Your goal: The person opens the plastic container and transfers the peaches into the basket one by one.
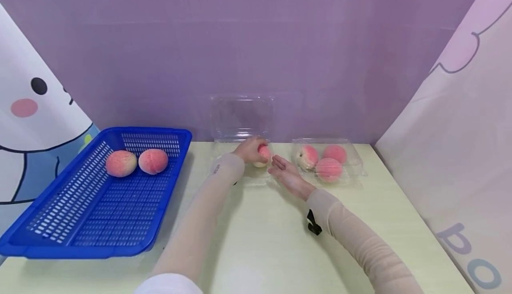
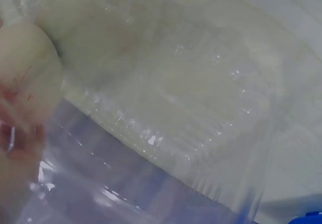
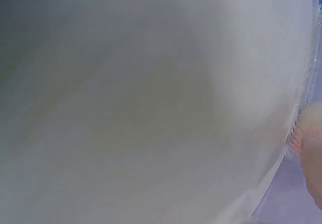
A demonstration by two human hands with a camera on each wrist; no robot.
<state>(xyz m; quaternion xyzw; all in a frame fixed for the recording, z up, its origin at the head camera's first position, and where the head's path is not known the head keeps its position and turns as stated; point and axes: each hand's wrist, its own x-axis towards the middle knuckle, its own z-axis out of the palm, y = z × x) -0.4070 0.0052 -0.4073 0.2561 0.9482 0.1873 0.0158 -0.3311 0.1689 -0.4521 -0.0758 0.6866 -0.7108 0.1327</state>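
My left hand (image 1: 248, 150) holds a pink and cream peach (image 1: 264, 153) at the right side of an open clear plastic clamshell box (image 1: 242, 115), whose lid stands up at the back. In the left wrist view, that peach (image 2: 29, 70) sits at the left edge, with the clear box (image 2: 166, 98) filling the middle. My right hand (image 1: 291, 179) is beside the box, its fingers extended toward the peach and nothing gripped. Pale sleeve cloth (image 3: 161, 98) blocks most of the right wrist view; part of a peach (image 3: 310, 118) shows at its right edge.
A blue plastic basket (image 1: 168, 209) with two peaches (image 1: 138, 162) stands on the left of the table. To the right, a clear box (image 1: 352, 154) contains three peaches (image 1: 329, 170). A purple backdrop (image 1: 256, 49) rises behind the table.
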